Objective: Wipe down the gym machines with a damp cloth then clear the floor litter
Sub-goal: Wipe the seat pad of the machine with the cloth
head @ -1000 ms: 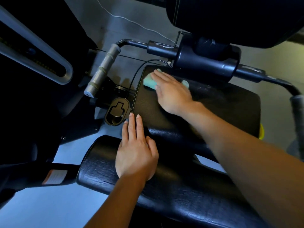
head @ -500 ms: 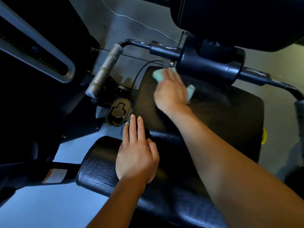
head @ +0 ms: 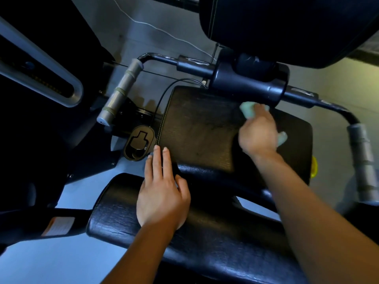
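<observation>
A black padded machine seat (head: 196, 130) lies in front of me, with a second black pad (head: 205, 232) nearer to me. My right hand (head: 258, 134) presses a pale green cloth (head: 248, 109) onto the far right part of the seat, close under the dark pivot housing (head: 248, 80); the hand is motion-blurred and cloth shows at both its sides. My left hand (head: 162, 191) rests flat, fingers straight, across the gap between the near pad and the seat's front left corner.
Grey taped handles stand left (head: 120, 95) and right (head: 364, 162) of the seat. A black oval adjuster plate (head: 139, 143) sits by the seat's left edge, with a thin cable running to it. A large black backrest pad (head: 287, 27) overhangs. Grey floor surrounds the machine.
My right hand has slid the cloth from the seat's far left corner rightward along the back edge. My left hand has stayed in place.
</observation>
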